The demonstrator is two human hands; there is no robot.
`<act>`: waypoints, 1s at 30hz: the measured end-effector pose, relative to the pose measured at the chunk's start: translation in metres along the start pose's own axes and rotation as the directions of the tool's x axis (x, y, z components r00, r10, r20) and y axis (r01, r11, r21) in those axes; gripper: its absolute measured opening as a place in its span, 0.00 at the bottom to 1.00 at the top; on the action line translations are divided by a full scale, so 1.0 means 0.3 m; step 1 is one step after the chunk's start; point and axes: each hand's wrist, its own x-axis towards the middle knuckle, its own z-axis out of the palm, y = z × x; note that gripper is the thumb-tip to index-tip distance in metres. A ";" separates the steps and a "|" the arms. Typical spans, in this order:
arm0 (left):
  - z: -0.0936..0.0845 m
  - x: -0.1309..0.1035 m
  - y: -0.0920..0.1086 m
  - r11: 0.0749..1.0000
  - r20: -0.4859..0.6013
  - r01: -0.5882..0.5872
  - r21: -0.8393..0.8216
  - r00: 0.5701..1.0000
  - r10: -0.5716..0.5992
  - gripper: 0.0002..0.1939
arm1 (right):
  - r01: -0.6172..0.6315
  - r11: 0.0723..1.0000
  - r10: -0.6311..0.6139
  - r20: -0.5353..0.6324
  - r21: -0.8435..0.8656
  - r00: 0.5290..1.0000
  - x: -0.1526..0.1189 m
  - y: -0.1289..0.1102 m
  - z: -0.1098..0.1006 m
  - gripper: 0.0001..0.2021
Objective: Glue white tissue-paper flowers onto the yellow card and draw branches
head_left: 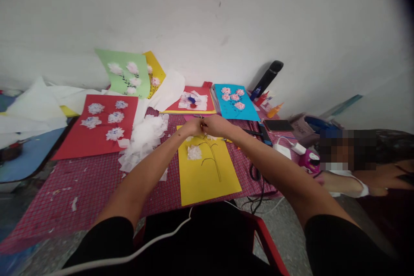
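Note:
My left hand and my right hand meet over the top edge of a yellow sheet. Both are closed, fingertips pressed together, and what they pinch is too small and hidden to make out. A branching stem with curved twigs is drawn on the sheet. One white crumpled-paper flower lies left of the stem, and more white bits show partly behind my hands. To the left is a heap of thin white paper pieces.
Finished-looking flower pictures on red, green and blue paper surround the work. Behind my hands lies a red sheet with stained white paper. Paint bottles, a black bottle and cables stand right. Another person's arm rests there.

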 end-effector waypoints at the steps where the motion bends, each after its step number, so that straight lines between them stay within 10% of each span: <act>1: -0.006 -0.007 0.005 1.000 0.000 -0.003 -0.007 1.000 0.003 0.25 | 0.003 1.000 -0.003 0.012 -0.010 1.000 0.008 -0.004 0.000 0.16; 30: -0.106 -0.097 -0.018 1.000 0.106 -0.011 0.002 0.994 0.011 0.26 | 0.027 0.999 -0.020 0.146 -0.044 0.989 0.107 -0.019 -0.002 0.15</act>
